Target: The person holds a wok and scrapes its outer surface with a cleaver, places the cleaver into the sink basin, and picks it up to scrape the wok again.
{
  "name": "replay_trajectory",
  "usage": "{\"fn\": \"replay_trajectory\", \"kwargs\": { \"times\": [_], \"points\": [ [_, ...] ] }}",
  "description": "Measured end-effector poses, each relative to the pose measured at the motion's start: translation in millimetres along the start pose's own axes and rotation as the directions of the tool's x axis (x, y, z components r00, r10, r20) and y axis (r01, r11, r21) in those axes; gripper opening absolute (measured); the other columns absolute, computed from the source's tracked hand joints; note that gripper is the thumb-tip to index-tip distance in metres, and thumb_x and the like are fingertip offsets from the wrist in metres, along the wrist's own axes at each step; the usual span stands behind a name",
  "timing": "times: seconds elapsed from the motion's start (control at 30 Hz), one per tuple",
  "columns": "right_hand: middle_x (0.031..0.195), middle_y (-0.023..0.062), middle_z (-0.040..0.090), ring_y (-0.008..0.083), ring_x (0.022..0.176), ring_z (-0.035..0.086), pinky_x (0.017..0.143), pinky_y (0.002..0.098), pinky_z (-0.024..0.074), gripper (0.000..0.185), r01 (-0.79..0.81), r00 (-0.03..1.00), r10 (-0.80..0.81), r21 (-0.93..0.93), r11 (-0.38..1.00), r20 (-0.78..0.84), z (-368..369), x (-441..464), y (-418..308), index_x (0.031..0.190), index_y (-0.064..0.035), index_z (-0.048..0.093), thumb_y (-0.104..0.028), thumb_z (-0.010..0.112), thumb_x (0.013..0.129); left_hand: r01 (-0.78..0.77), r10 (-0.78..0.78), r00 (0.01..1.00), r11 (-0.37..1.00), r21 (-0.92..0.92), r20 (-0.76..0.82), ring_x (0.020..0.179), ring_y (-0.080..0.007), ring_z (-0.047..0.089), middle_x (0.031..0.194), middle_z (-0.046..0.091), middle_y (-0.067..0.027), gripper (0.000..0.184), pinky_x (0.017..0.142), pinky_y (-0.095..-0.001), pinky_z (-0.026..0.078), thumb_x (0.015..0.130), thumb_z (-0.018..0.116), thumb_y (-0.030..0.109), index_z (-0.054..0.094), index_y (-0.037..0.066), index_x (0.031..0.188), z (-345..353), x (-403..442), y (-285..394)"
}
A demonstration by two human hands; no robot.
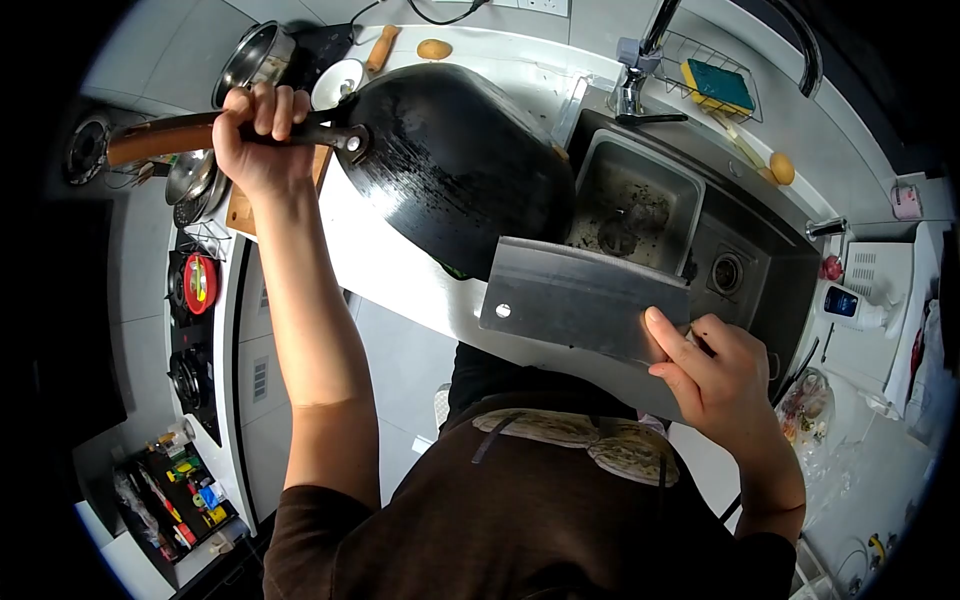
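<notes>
My left hand (268,140) is wrapped round the wooden handle (165,137) of a dark wok (450,150). The wok is tilted, its blackened, wet-looking outside towards me, over the white counter; its inside is hidden. Something green shows beneath its lower rim. My right hand (715,365) grips a broad cleaver (580,298) at its handle end, with a finger on the blade. The blade lies level in front of the sink, its far end close to the wok's rim; whether they touch I cannot tell.
A metal basin (640,200) with dark bits sits in the sink (770,235), below the faucet (628,95). A sponge (720,86) rests in a wire rack. Behind the wok are a white bowl (340,84) and a steel pot (258,62). Stove burners (187,375) stand at left.
</notes>
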State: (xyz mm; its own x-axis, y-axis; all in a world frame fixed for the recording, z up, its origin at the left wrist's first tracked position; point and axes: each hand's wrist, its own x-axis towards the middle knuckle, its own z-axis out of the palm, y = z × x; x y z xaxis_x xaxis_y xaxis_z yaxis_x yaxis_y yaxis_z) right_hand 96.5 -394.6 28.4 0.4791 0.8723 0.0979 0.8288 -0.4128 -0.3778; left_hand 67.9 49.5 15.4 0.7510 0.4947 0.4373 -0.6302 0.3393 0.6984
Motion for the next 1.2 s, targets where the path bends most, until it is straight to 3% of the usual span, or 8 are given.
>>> {"fn": "replay_trajectory", "kwargs": {
  "times": [0.8, 1.2],
  "points": [
    [0.063, 0.0025, 0.036, 0.0136, 0.05, 0.041, 0.044, 0.0264, 0.0341, 0.052, 0.066, 0.998, -0.066, -0.015, 0.998, 0.021, -14.6, 4.1, -7.7, 0.116, -0.0087, 0.059, -0.024, 0.072, 0.068, -0.037, 0.037, 0.999, 0.999, -0.004, -0.038, 0.044, -0.0111, 0.03, 0.052, 0.033, 0.0014, 0.017, 0.051, -0.0273, 0.03, 0.075, 0.046, 0.013, 0.044, 0.012, 0.059, 13.7, -7.7, -1.7],
    [0.064, 0.003, 0.037, 0.0144, 0.05, 0.041, 0.044, 0.027, 0.0343, 0.05, 0.051, 0.998, -0.052, 0.028, 0.998, 0.034, -20.2, 16.7, -20.4, 0.116, -0.0065, 0.058, -0.023, 0.071, 0.071, -0.045, 0.043, 0.998, 0.998, 0.041, 0.034, 0.044, -0.0114, 0.03, 0.052, 0.033, 0.0013, 0.016, 0.051, -0.0278, 0.031, 0.077, 0.044, 0.014, 0.044, 0.011, 0.061, 24.9, -12.4, -2.6]
  ]
}}
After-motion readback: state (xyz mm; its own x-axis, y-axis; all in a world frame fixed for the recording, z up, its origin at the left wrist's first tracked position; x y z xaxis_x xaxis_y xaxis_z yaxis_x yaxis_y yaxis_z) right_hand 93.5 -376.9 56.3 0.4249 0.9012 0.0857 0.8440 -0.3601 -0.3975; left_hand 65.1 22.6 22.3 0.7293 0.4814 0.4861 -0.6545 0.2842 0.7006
